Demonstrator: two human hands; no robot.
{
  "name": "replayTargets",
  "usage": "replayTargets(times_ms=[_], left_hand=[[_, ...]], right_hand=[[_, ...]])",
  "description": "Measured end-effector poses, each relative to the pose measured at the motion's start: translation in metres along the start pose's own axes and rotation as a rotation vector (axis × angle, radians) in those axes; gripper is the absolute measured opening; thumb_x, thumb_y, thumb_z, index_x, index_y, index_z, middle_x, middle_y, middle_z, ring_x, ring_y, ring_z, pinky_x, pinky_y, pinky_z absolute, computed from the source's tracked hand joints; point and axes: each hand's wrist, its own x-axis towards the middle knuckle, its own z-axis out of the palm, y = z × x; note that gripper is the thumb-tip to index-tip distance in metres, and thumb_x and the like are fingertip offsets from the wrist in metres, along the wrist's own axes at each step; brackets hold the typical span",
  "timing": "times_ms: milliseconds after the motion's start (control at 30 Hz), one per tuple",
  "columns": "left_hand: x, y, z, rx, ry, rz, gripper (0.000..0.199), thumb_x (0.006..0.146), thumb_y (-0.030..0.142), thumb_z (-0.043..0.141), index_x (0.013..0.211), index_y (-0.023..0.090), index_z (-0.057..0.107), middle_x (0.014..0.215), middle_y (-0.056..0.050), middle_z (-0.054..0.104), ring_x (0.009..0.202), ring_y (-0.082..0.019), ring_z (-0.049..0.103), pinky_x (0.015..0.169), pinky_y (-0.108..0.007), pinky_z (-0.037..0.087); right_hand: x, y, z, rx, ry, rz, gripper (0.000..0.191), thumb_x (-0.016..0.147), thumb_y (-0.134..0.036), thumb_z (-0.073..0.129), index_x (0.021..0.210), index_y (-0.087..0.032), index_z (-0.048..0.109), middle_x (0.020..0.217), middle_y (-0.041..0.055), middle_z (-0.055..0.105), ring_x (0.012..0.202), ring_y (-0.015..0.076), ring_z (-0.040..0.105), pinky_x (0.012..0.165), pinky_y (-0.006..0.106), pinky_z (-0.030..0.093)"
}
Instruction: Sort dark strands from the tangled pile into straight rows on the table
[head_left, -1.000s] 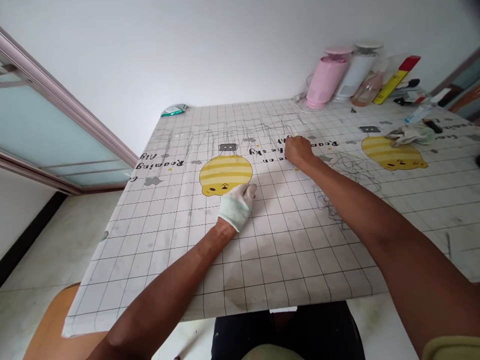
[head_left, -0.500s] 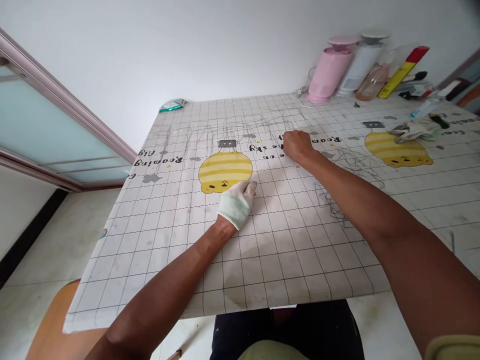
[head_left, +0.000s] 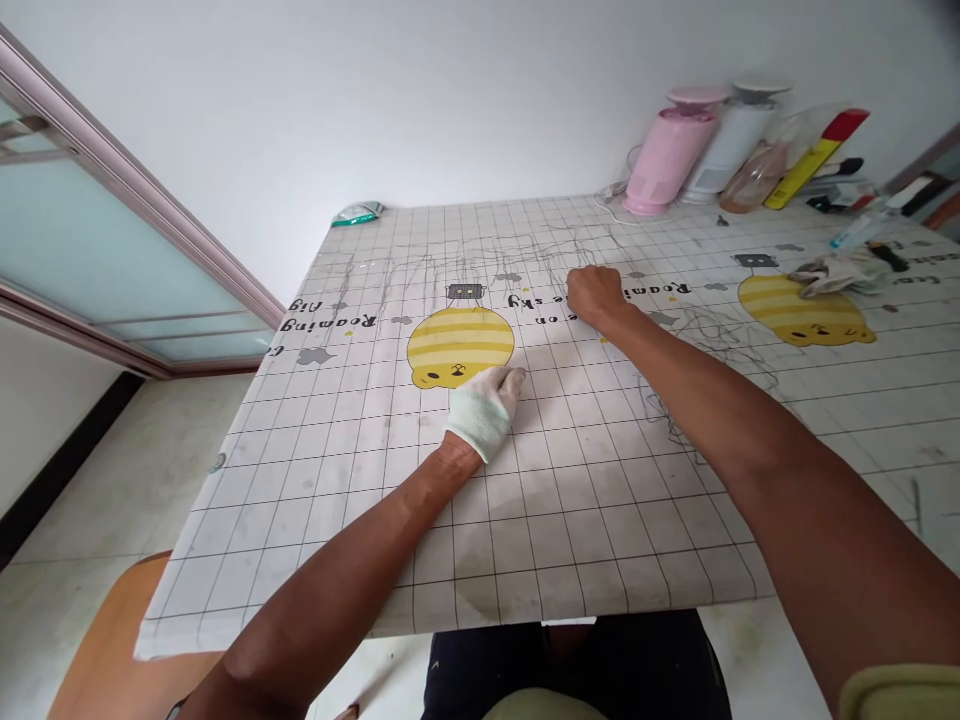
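My left hand (head_left: 486, 408), in a white and pale green knit glove, rests on the tablecloth (head_left: 420, 520) beside a printed yellow bear balloon. Its fingers are curled together, and whatever lies between them is hidden. Farther forward and to the right, my bare right hand (head_left: 596, 295) is closed in a fist over the printed lettering. The back of that hand faces me, so its grip cannot be seen into. Thin dark strands of thread or wire (head_left: 465, 250) lie across the far part of the cloth. A tangled heap of similar strands (head_left: 712, 345) spreads beside my right forearm.
Along the wall at the back right stand a pink cylinder-shaped device (head_left: 670, 160), a white one (head_left: 729, 145), a spray bottle (head_left: 754, 180) and a yellow-red box (head_left: 817, 160). A crumpled glove (head_left: 847, 272) lies nearer. A small packet (head_left: 358, 214) sits at the far left corner.
The camera view has shifted slightly, moving the table a little right and down. Both hands stay closed, with my right hand slightly farther left against the printed lettering.
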Motion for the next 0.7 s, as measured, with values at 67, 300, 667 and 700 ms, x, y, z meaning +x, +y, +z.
replayTargets(times_ms=[67,300,667,700], left_hand=[[0.001,-0.001,0.0,0.001,-0.003,-0.001,0.036,0.109,0.04,0.049,0.101,0.026,0.082,0.098,-0.004,0.082,0.102,-0.024,0.075,0.097,-0.033,0.054],[0.002,0.0,-0.001,0.039,-0.007,0.011,0.037,0.108,0.041,0.049,0.101,0.025,0.082,0.103,-0.006,0.082,0.104,-0.025,0.074,0.097,-0.034,0.054],[0.0,0.001,-0.008,0.104,0.004,0.057,0.04,0.107,0.043,0.043,0.099,0.023,0.078,0.099,-0.006,0.083,0.104,-0.026,0.074,0.095,-0.033,0.05],[0.001,0.002,-0.008,0.111,-0.001,0.06,0.04,0.107,0.042,0.043,0.099,0.024,0.077,0.099,-0.005,0.083,0.104,-0.026,0.073,0.094,-0.033,0.05]], right_hand=[[0.0,-0.002,0.001,-0.068,0.045,0.015,0.033,0.097,-0.031,0.068,0.121,-0.01,0.076,0.107,0.0254,0.072,0.114,0.0443,0.065,0.098,0.051,0.048],[-0.017,-0.003,-0.008,-0.129,0.062,0.028,0.031,0.104,-0.029,0.059,0.117,-0.01,0.078,0.108,0.0247,0.074,0.11,0.0411,0.068,0.099,0.05,0.049],[-0.135,0.108,-0.094,-0.141,0.153,0.268,0.035,0.107,-0.033,0.055,0.114,-0.009,0.079,0.111,0.0222,0.077,0.115,0.0365,0.069,0.098,0.041,0.052],[-0.15,0.123,-0.102,-0.112,0.122,0.298,0.031,0.106,-0.03,0.057,0.109,-0.009,0.08,0.104,0.0207,0.078,0.108,0.0344,0.072,0.094,0.039,0.054]])
